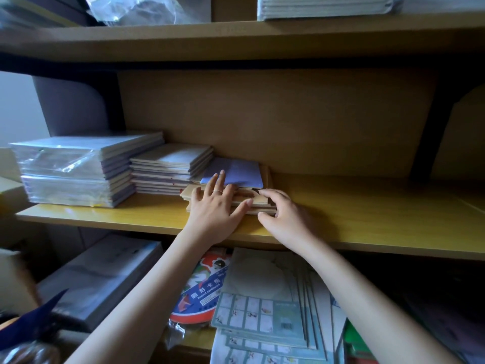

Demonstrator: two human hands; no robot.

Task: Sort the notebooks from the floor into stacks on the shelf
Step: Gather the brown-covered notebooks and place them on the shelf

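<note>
A low pile of tan notebooks (262, 203) lies on the yellow middle shelf (367, 222), with a purple notebook (241, 172) on top toward the back. My left hand (215, 206) lies flat on the pile, fingers spread, a ring on one finger. My right hand (280, 214) is at the pile's right front corner, fingers curled over the top edge and thumb at the front edge. To the left stands a taller stack of pale notebooks (170, 166).
A big plastic-wrapped stack (76, 169) fills the shelf's left end. The shelf's right half is bare wood. Below, the lower shelf holds wrapped packs (99, 279), a round cardboard pack (202, 285) and several grid-printed sheets (262, 316). An upper shelf board (236, 40) overhangs.
</note>
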